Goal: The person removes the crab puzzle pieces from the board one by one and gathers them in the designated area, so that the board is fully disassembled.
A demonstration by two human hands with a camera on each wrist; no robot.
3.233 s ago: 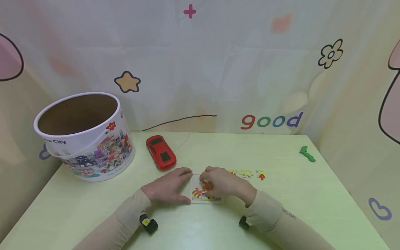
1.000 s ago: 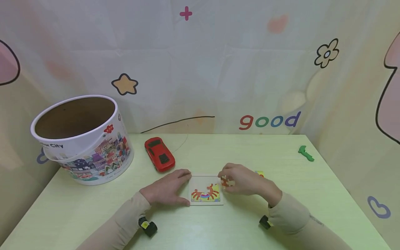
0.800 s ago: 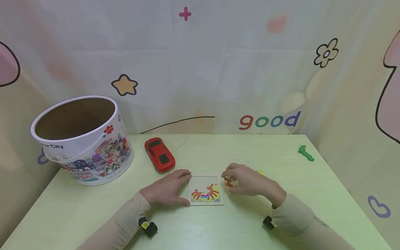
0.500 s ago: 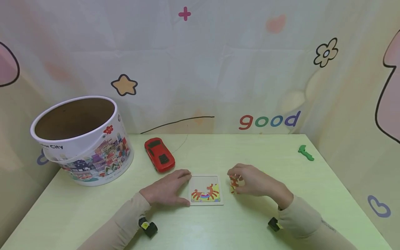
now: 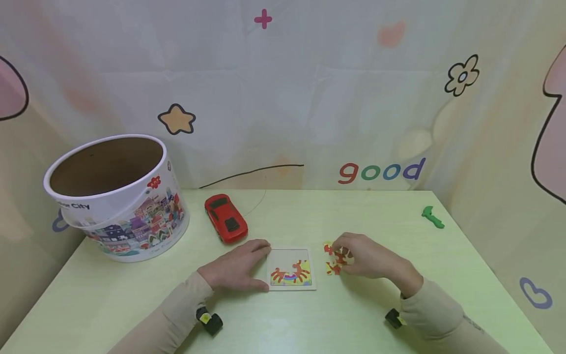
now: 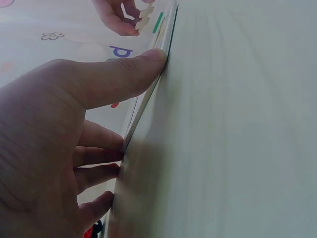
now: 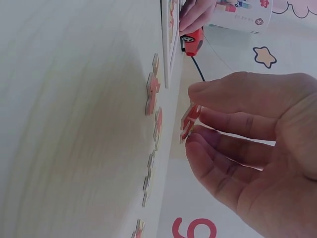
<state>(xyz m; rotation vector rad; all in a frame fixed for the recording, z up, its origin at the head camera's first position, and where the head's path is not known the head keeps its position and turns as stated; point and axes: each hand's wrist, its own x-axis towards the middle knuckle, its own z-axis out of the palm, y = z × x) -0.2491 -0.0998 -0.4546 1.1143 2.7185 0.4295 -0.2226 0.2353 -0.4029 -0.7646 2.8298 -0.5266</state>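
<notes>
My left hand (image 5: 234, 268) rests at the left edge of a small square puzzle tray (image 5: 287, 255), thumb and fingers spread along its rim. Joined puzzle pieces with orange animal legs and a rainbow (image 5: 292, 278) fill the tray's lower part, and its upper part shows bare board. To the right of the tray, my right hand (image 5: 371, 255) pinches a puzzle piece (image 7: 190, 119) between thumb and fingers, raised above the table in the right wrist view. Beside and below it lie loose red and yellow puzzle pieces (image 5: 332, 268), several of them in a row in the right wrist view.
A red toy car (image 5: 226, 219) stands behind the left hand. At the back left is a large white bucket (image 5: 132, 216) with a city print. A small green toy (image 5: 433, 217) lies near the right table edge. A printed curtain hangs behind the table.
My right hand has moved from over the tray out to its right, still pinching a piece, and loose pieces beside the tray have come into view. The left hand stays at the tray's edge.
</notes>
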